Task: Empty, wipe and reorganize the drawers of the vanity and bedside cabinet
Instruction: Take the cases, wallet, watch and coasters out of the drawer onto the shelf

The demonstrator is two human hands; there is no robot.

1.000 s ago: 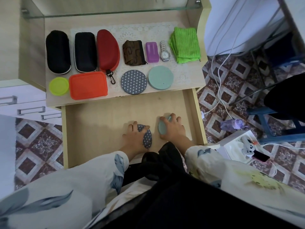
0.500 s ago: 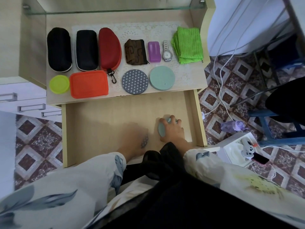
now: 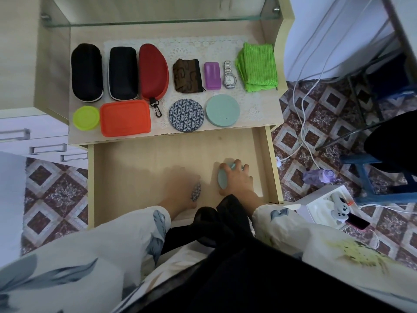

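i am bent over the open drawer [image 3: 135,175], a shallow box of pale, smooth wood-grain board pulled out below the cabinet top [image 3: 259,115]. my right hand [image 3: 238,181] is curled over a mint disc [image 3: 223,178], round, flat and matte, which stands on its edge on the drawer floor near the right wall; my fingers [image 3: 244,169] hook over its top rim and the thumb sits behind it. my left hand [image 3: 178,190], just beside it, holds a patterned disc [image 3: 195,192], navy with a fine white star lattice, tilted on edge at the thumb side; that hand is smeared, so i cannot tell how its fingers lie. on the top, partly over a white lace mat [image 3: 191,50], the back row runs from left: a black oblong case [image 3: 86,72] of soft fabric, a second black case [image 3: 123,73] with a pale rim, a red case [image 3: 153,70] shaped like a bean with a black clip, a brown woven pouch [image 3: 187,75] with a zip, a small purple plastic box [image 3: 212,75], a steel watch [image 3: 229,77] and a folded, ribbed lime cloth [image 3: 257,66]. in front lie a round yellow-green lid [image 3: 86,118], an orange lid [image 3: 125,118] with rounded corners, a patterned coaster [image 3: 186,115] and a mint coaster [image 3: 222,110], both flat. a glass shelf [image 3: 158,21] spans the cabinet above.
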